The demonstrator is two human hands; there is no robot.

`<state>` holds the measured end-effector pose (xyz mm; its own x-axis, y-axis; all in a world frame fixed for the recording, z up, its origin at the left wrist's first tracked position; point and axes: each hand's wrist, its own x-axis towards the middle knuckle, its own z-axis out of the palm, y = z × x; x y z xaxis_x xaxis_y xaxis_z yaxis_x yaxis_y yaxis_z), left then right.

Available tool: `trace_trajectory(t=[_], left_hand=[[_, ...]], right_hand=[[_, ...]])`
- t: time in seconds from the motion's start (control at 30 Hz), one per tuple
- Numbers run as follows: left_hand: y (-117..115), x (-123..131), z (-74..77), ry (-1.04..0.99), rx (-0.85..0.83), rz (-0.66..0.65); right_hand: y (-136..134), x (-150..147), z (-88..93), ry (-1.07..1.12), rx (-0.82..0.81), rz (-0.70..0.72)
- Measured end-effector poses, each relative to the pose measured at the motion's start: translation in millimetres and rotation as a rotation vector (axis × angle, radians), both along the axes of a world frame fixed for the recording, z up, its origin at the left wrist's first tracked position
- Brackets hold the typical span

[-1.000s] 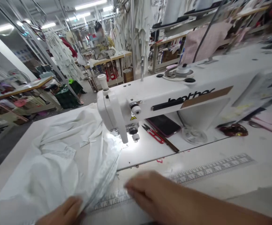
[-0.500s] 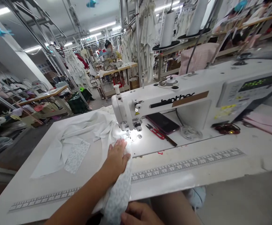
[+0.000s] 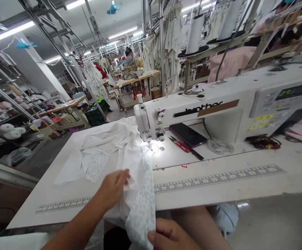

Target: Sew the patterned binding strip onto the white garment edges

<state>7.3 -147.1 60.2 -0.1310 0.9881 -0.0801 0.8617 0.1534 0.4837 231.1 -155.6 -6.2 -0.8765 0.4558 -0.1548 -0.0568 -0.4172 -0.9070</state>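
Observation:
A long piece of white fabric with a pale grey-green print [image 3: 144, 194] runs from under the needle of the white sewing machine [image 3: 151, 119] down over the table's front edge. My left hand [image 3: 114, 189] is at the left side of this strip, its fingers closed in a pinch on the plain white part. Below the table edge, my right hand [image 3: 170, 234] pinches the printed fabric's right edge between thumb and fingers. More of the white fabric lies bunched to the left of and behind the needle, with a printed patch [image 3: 97, 166] showing.
Right of the needle lie red-handled thread snips [image 3: 179, 144], a dark phone [image 3: 189, 134] and a clear round case [image 3: 220, 146]. A ruler strip [image 3: 213, 178] runs along the table's front. Thread cones [image 3: 195, 34] stand behind the machine. Farther back, a person [image 3: 129, 53] sits at another table.
My left hand has drawn back from beside the needle toward me and to the left. My right hand still pinches the fabric edge. The strip now lies straighter, and the view has shifted left.

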Motion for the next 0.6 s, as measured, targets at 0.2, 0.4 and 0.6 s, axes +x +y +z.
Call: trace_trajectory(t=[0.2,0.4,0.6], left_hand=[[-29.8,51.5,11.0,-0.705,-0.264,0.204],[-54.6,62.4,-8.5,-0.927,-0.049,0.297],[-83.4,69.9,-20.6,-1.065,0.018,0.295]], right_hand=[[-5.6,-4.8,11.7,-0.109,0.277,-0.069],[-19.4,1.8,-1.6,-0.141,0.683,-0.031],[2.9,17.2,45.8,-0.236,1.187,-0.137]])
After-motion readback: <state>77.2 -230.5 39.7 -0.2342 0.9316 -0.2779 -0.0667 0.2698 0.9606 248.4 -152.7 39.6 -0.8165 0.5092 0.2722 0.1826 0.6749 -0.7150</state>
